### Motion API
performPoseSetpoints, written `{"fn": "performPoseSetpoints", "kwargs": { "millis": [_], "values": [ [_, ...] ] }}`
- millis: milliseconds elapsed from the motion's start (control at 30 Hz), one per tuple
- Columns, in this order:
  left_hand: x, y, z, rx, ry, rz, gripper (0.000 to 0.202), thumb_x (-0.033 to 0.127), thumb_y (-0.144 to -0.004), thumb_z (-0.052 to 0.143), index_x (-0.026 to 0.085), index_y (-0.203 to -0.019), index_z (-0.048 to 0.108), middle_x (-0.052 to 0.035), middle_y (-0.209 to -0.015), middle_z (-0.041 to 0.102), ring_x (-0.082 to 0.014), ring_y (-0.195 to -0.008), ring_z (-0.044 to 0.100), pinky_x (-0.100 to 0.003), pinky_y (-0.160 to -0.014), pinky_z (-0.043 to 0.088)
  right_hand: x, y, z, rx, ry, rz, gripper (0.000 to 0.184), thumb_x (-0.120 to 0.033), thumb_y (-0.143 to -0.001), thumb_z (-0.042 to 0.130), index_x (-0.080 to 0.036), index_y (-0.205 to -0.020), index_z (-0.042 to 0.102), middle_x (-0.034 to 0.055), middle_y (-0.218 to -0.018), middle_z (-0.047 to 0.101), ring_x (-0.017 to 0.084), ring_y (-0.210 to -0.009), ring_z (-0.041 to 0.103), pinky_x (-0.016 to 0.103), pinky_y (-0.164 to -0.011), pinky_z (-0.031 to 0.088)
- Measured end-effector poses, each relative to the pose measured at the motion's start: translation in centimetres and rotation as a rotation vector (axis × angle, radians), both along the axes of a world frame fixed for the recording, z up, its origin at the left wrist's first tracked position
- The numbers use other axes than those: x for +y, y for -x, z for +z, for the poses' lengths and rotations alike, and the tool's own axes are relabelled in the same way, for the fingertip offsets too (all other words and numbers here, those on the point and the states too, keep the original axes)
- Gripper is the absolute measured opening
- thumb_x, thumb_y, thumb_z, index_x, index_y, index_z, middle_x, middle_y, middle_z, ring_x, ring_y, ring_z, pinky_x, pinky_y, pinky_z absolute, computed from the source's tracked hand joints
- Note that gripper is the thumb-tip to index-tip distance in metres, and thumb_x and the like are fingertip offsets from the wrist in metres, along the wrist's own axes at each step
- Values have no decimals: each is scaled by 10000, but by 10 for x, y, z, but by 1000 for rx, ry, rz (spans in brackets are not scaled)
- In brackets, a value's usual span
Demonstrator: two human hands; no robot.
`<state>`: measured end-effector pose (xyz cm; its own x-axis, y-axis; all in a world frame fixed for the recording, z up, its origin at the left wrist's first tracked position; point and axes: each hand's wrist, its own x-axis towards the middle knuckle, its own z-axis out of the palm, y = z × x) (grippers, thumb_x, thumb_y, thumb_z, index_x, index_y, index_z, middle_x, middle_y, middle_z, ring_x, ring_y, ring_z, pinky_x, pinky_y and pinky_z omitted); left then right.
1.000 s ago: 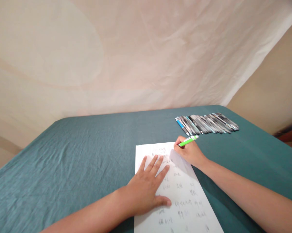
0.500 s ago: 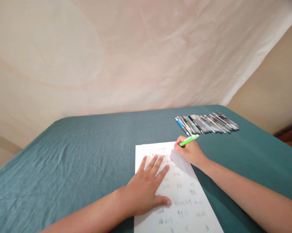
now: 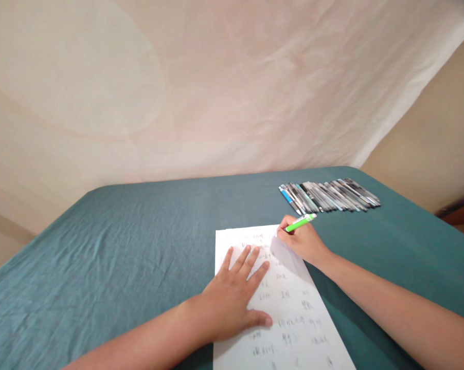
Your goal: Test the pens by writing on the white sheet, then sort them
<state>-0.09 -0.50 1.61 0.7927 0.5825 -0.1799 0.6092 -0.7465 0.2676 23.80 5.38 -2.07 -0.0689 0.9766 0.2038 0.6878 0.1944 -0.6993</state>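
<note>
White paper [image 3: 289, 308] bearing handwritten marks lies in front of me, seemingly more than one sheet at its top edge. My left hand [image 3: 234, 295] rests flat on it, fingers spread and thumb out to the right. Near the paper's top right corner, my right hand [image 3: 299, 239] is closed around a bright green pen [image 3: 299, 223] with a white end. The pen leans to the upper right, its writing tip down at the paper and mostly hidden by my fingers.
A long row of pens [image 3: 328, 196] lies side by side at the back right, beyond my right hand; the leftmost is blue. Teal cloth [image 3: 120, 257] with wrinkles at the left covers the table. Behind its far edge hangs a pale fabric sheet [image 3: 216, 92].
</note>
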Motion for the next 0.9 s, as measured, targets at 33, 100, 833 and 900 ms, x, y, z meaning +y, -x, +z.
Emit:
{"fn": "performPoseSetpoints", "kwargs": {
  "millis": [33, 100, 833, 900],
  "values": [
    [0, 0, 0, 0, 3, -2, 848, 712, -792, 348, 233, -1456, 127, -116, -1518, -28, -331, -1378, -65, -557, -1083, -15, 0, 0, 0, -1, -1, -3, 73, -229, -742, 504, -194, -687, 536, -40, -543, 534, 116, -507, 473, 229, -482, 286],
    [0, 0, 1, 4, 7, -5, 851, 715, -793, 341, 228, -1456, 125, -122, -1517, -30, -333, -1377, -64, -559, -1082, -16, 1, 0, 0, -6, -11, -21, 76, -235, -744, 505, -194, -686, 531, -42, -538, 525, 114, -503, 470, 229, -480, 284],
    [0, 0, 1, 12, 0, -6, 847, 711, -795, 345, 235, -1457, 115, -117, -1520, -27, -335, -1378, -62, -562, -1080, -7, 1, 0, 2, -19, -8, -65, 83, -235, -725, 504, -197, -652, 515, -46, -496, 490, 114, -465, 450, 228, -459, 275],
    [0, 0, 1, 17, 0, -7, 844, 714, -797, 330, 234, -1458, 114, -115, -1520, -30, -335, -1377, -68, -561, -1081, -6, 1, -1, 2, -19, -6, -66, 85, -234, -727, 506, -197, -651, 509, -47, -501, 490, 114, -472, 458, 228, -462, 278]
  ]
}}
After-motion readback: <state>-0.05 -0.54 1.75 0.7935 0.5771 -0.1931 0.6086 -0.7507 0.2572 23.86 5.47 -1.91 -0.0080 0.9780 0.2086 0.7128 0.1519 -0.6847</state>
